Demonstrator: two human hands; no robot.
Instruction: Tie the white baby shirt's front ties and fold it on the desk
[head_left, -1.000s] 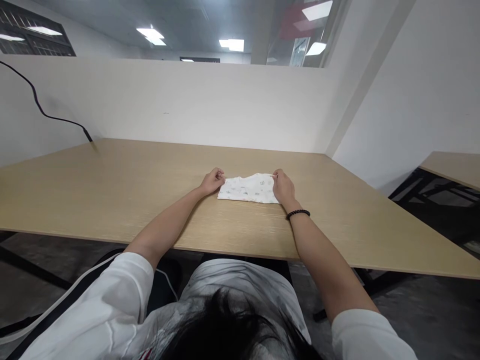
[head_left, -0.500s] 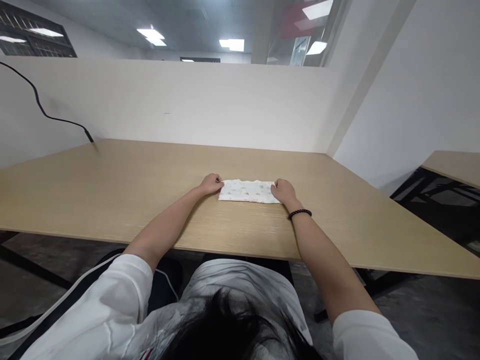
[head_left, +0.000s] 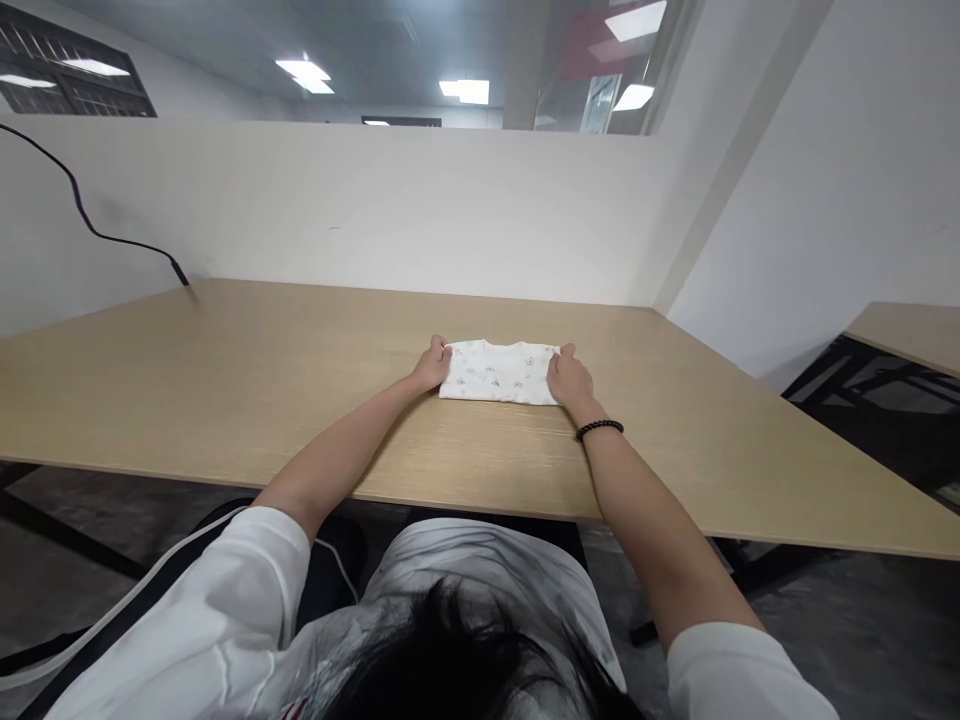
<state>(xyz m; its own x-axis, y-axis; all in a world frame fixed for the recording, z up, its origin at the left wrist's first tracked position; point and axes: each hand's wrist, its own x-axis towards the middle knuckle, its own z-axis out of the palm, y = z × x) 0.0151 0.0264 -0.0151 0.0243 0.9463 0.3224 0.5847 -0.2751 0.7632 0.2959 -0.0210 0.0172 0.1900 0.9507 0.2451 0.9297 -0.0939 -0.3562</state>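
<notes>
White printed cloth pinched between my two hands

The white cloth (head_left: 499, 372) sits just right of the middle of the frame, a wide, low strip with small dark and faintly coloured figures scattered over it. Its lower edge runs nearly straight; its upper edge dips a little near the middle. I cannot tell how many layers it has, or how much of it rests on the surface below.

My left hand (head_left: 433, 364) pinches the cloth at its upper left corner, fingers curled in. My right hand (head_left: 571, 377) grips the right end, thumb lying over the print and the other fingers mostly hidden. On my right wrist is a bracelet (head_left: 600, 428) of black beads.

Under all this the pale wood-toned worktop (head_left: 450, 455) spreads across the centre of the frame. Along the bottom are my white shirt (head_left: 487, 548) and dark strands of my hair (head_left: 442, 670).

Farther out, a black cable (head_left: 112, 238) curves down from the upper left to the worktop's far corner. A white wall (head_left: 420, 210) stands behind, with a glass pane (head_left: 390, 60) and lit ceiling panels (head_left: 472, 91) above it. Another table (head_left: 911, 335) shows at the right edge.
</notes>
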